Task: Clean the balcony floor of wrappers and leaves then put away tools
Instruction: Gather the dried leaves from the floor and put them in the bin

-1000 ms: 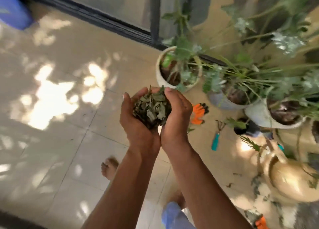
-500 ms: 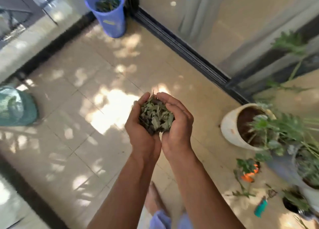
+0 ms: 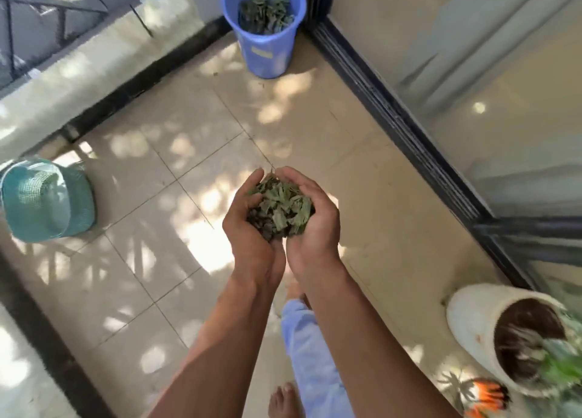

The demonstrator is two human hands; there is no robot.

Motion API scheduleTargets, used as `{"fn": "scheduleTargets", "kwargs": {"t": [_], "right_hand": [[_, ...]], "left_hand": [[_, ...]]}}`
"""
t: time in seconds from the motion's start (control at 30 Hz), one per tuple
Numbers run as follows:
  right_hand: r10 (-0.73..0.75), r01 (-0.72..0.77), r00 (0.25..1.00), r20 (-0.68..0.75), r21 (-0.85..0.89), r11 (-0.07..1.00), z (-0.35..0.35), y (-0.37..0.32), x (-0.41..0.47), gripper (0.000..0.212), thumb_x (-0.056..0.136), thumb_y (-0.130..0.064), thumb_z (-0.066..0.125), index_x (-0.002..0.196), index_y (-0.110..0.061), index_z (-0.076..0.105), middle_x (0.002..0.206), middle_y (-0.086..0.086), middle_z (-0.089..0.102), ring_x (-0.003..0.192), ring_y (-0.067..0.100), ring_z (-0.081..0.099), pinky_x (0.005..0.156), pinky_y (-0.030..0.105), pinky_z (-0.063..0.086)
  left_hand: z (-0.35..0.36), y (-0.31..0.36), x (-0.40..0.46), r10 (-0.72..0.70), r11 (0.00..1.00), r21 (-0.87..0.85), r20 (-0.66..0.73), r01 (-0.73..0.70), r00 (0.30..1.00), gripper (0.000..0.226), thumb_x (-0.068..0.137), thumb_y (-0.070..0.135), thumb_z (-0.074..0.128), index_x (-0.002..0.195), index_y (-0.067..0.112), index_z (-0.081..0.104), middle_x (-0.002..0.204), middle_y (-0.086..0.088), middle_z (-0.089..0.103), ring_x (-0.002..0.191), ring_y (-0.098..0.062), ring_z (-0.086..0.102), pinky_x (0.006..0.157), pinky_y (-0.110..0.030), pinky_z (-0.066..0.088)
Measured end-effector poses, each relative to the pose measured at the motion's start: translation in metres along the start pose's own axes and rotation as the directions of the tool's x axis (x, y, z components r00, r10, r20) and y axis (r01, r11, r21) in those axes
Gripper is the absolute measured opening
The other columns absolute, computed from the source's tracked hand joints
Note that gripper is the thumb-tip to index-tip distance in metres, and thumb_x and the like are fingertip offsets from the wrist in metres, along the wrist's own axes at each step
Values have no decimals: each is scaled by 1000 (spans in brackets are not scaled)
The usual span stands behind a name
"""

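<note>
A heap of dry green leaves (image 3: 279, 210) lies in my two cupped hands, held together at chest height over the tiled balcony floor. My left hand (image 3: 248, 228) curls round the heap's left side and my right hand (image 3: 315, 225) curls round its right side, fingertips nearly meeting at the far end. A blue bucket (image 3: 267, 49) holding more leaves stands ahead in the far corner, well beyond my hands.
A teal mesh basket (image 3: 47, 200) lies on the floor at the left. A white plant pot (image 3: 478, 323) with soil stands at the lower right beside orange gloves (image 3: 485, 397). The sliding door's black track (image 3: 409, 134) runs along the right. A low wall with railing borders the left.
The view has swung left and forward, away from the plants. The blue bucket has come into full view ahead and nearer. Both hands still hold the leaves together.
</note>
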State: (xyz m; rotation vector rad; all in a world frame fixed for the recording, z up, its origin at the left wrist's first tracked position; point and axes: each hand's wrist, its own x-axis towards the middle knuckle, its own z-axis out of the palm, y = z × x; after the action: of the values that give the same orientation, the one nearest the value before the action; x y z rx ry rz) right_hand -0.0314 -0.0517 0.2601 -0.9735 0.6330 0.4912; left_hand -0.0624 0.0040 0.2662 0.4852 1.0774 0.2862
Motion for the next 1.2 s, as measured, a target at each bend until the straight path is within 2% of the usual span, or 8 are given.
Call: {"fn": "scheduleTargets", "kwargs": {"t": [0.2, 0.3, 0.47, 0.6, 0.7, 0.83, 1.0, 1.2], "right_hand": [[104, -102, 994, -15, 68, 992, 81, -51, 80, 33, 98, -12, 49, 119, 3, 70, 112, 16, 72, 106, 32, 69, 95, 42, 56], [166, -163, 986, -8, 131, 978, 132, -81, 124, 24, 94, -14, 55, 105, -2, 73, 104, 14, 69, 96, 31, 68, 91, 38, 54], [158, -144, 986, -49, 224, 964, 195, -114, 221, 32, 99, -19, 42, 86, -8, 68, 79, 12, 71, 73, 26, 70, 76, 35, 56], [161, -132, 978, -134, 205, 970, 233, -125, 299, 34, 100, -18, 41, 103, -4, 71, 100, 17, 76, 92, 30, 72, 91, 41, 58], [210, -171, 966, -153, 235, 957, 256, -128, 353, 40, 100, -23, 45, 126, -5, 70, 124, 15, 72, 116, 31, 68, 107, 50, 50], [303, -262, 945, -120, 276, 925, 278, -130, 399, 49, 103, -40, 43, 138, -8, 60, 133, 17, 63, 124, 34, 61, 94, 43, 52], [368, -334, 923, -109, 247, 910, 288, -134, 415, 67, 106, -50, 40, 160, -11, 27, 159, 22, 36, 143, 36, 43, 104, 46, 41], [384, -381, 914, -133, 47, 924, 264, -130, 389, 60, 105, -55, 35, 150, -17, 48, 150, 12, 52, 136, 30, 50, 109, 43, 38]], "left_hand": [[79, 47, 74, -3, 990, -142, 34, 8, 999, 56, 91, 36, 59, 132, -2, 63, 118, -16, 66, 115, -34, 63, 116, -56, 39], [129, 76, 120, -32, 994, -103, 48, 37, 998, 54, 97, 40, 55, 132, 1, 64, 112, -14, 68, 112, -33, 65, 113, -51, 44], [206, 115, 215, -106, 992, -49, 175, 117, 979, 40, 98, 40, 51, 107, 6, 70, 102, -14, 70, 113, -35, 61, 112, -48, 42], [252, 142, 290, -224, 974, 85, 254, 209, 941, 69, 93, 46, 50, 144, 1, 54, 145, -24, 55, 136, -42, 52, 117, -57, 36], [279, 167, 335, -277, 960, 115, 263, 255, 924, 65, 94, 49, 48, 142, 7, 57, 134, -18, 66, 128, -39, 60, 113, -59, 39], [304, 193, 382, -341, 929, 233, 237, 288, 910, 63, 95, 54, 45, 138, 12, 62, 105, -12, 77, 116, -34, 65, 116, -55, 35], [309, 208, 408, -427, 887, 286, 210, 363, 879, 70, 89, 59, 52, 142, 12, 56, 139, -16, 61, 128, -37, 57, 112, -54, 42], [279, 202, 384, -435, 844, 388, 88, 371, 896, 39, 97, 50, 53, 116, 17, 60, 123, -10, 62, 116, -34, 61, 106, -56, 48]]}}
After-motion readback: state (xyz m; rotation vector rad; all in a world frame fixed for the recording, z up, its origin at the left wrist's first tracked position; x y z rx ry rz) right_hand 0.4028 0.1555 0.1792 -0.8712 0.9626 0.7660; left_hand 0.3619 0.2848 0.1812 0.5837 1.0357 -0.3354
